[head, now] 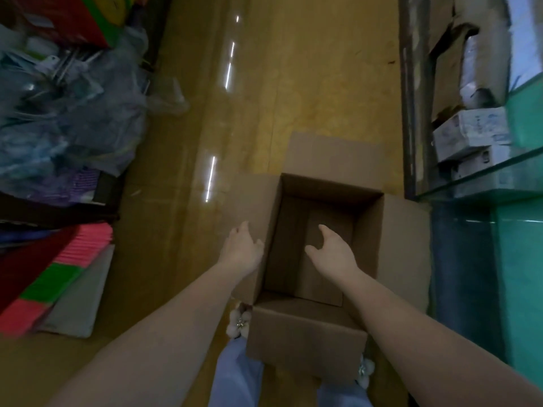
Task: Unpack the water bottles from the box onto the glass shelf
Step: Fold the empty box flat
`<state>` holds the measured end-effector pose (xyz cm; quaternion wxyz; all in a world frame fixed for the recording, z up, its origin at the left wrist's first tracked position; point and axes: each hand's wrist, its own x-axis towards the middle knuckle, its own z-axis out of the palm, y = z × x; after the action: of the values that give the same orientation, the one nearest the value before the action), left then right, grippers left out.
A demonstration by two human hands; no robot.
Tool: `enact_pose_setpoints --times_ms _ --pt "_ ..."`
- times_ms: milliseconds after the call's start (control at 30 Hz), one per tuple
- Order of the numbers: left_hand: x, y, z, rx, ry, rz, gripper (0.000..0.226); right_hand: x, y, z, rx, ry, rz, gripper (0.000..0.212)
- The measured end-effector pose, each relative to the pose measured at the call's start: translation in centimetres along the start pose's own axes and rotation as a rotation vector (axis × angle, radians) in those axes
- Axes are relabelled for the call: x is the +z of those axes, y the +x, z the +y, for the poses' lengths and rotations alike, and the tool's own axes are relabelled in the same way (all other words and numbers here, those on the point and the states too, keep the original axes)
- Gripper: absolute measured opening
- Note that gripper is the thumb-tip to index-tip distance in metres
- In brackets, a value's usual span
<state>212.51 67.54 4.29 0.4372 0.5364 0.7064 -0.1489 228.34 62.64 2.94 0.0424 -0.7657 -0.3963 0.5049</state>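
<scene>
— Box (317, 230) first: where is it, and what is it made of?

— Plain brown cardboard, rectangular, standing on the glossy yellow floor (293, 83) just in front of my feet. All four flaps are folded outward, and I see only its bare cardboard bottom inside.

— And your hands?

— My left hand (242, 249) lies at the outer face of the left flap, fingers straight and loose, holding nothing. My right hand (332, 251) hovers over the opening, fingers spread wide, gripping nothing.

— The glass shelf?

— Glass shelf (482, 183) is to my right, greenish at its edge, with pale cartons behind it.
</scene>
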Motion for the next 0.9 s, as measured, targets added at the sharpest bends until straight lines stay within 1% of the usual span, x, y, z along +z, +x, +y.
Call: enact_pose_setpoints --times_ms 133,233,467,667,833,900 --pt "0.3 3.0 -2.3 -0.021 0.035 -0.026 0.056 2.2 2.6 0.0 0.048 0.021 -0.03 0.064" --pt "0.4 5.3 -1.4 0.04 0.051 -0.022 0.054 2.1 4.9 0.4 0.059 0.048 -0.003 0.065" --pt "1.4 12.0 6.1 0.2 0.082 0.0 0.054 -2.3 11.2 1.9 0.06 0.047 0.123 0.063" --pt "3.1 17.3 12.5 0.285 0.123 0.037 0.053 -6.9 16.9 3.6 0.055 0.021 0.213 0.062" --pt "5.2 21.4 17.0 0.372 0.198 0.095 0.052 -8.7 21.9 3.6 0.004 0.002 0.264 0.063" --pt "5.9 23.3 18.6 0.42 0.227 0.111 0.051 -9.2 24.3 3.5 -0.028 -0.05 0.278 0.063"
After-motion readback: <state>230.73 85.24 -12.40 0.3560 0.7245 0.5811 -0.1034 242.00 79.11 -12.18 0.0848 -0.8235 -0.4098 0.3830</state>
